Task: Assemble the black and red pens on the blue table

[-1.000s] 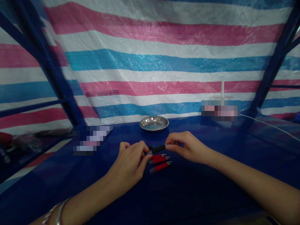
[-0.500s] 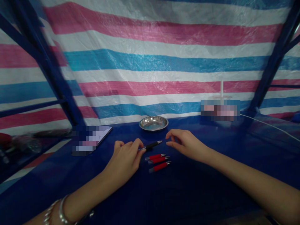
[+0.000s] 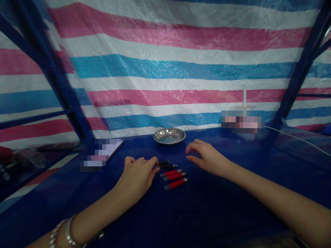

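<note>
My left hand (image 3: 141, 170) pinches the rear end of a black pen (image 3: 168, 166) between thumb and index finger, and the pen lies low at the table, tip to the right. Just behind it is a second black pen (image 3: 163, 162), its rear part hidden by my fingers. In front of them lie three red pens (image 3: 176, 177), side by side with tips to the right. My right hand (image 3: 203, 155) hovers right of the pens, fingers curled, thumb and index finger apart with nothing between them.
A shallow metal dish (image 3: 169, 138) stands at the back of the blue table (image 3: 207, 210). A tablet-like device (image 3: 110, 150), partly blurred out, is at the left. A blurred-out cup with a straw (image 3: 244, 98) and a white cable (image 3: 297, 136) are at the back right.
My left hand has lowered the black pen from a raised tilt to the table beside the red pens. A second black pen now shows behind it. My right hand has shifted slightly right.
</note>
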### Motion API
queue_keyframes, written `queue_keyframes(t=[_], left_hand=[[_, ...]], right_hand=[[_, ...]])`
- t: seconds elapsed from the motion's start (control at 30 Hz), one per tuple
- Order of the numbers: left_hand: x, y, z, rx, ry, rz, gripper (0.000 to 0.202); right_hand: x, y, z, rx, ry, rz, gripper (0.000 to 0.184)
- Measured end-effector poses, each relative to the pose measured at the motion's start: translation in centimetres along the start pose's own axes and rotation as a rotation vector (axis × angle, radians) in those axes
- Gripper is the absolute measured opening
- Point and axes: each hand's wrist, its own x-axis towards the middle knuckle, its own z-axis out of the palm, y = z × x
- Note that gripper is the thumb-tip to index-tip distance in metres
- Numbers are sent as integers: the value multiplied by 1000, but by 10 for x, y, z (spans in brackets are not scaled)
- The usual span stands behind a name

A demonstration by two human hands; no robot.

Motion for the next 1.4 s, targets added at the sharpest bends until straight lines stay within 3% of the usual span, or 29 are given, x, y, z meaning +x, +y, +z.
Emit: queue_keyframes(t=[0.27, 0.43, 0.6, 0.93, 1.4], left_hand=[[-1, -2, 2, -27, -34, 13, 21], [2, -7, 0, -23, 48, -22, 20], [6, -15, 2, 119, 128, -70, 19], [5, -15, 7, 74, 39, -58, 20], [6, -15, 6, -26, -11, -49, 18]], right_hand=[[-1, 0, 1, -1, -23, 6, 13], [-2, -1, -1, -7, -14, 14, 15], [-2, 1, -2, -12, -23, 38, 16], [2, 7, 1, -12, 44, 32, 18], [4, 10, 7, -6, -94, 64, 17]])
